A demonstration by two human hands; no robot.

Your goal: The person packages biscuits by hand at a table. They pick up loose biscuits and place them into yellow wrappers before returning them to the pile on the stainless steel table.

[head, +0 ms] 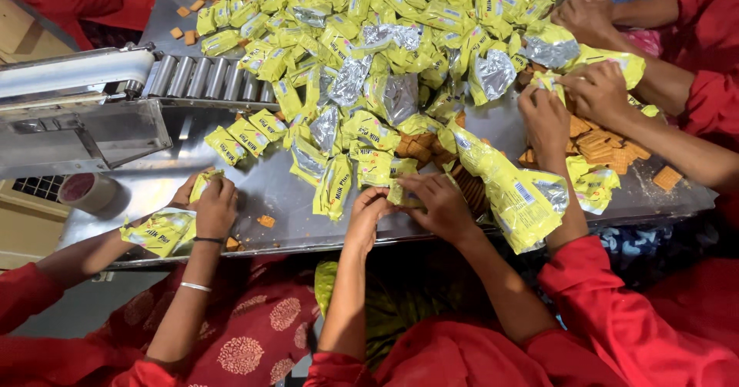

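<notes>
At the near edge of the bench (292,237), a smooth, dull steel sheet, my left hand (368,211) and right hand (444,204) meet over one small yellow packet (403,196). Both are clenched on it, fingers curled over its crinkled foil ends, so it sits between my hands just inside the near edge.

Just right of my right hand lies a long yellow wrapper (514,190), glossy and creased, slanting toward the near right corner with a silvery patch at its lower end. To my left along the same edge, another person's hand (212,202) grips a yellow packet, with a limp yellow wrapper (158,231) beside it and a small square biscuit (266,221) lying loose on the steel.

Farther in, flat rectangular yellow packets (250,134) lie scattered, some turned to show a wrinkled silver inside (396,94). Toward the right edge, bare square biscuits (604,147), tan and flat, lie in a loose stack under other workers' hands (596,90).

At the far side the packets heap thickly (369,10). By the left edge, a row of ribbed metal rollers (204,77) runs beside a steel guard (77,71), and a roll of tape (85,190) sits below it.
</notes>
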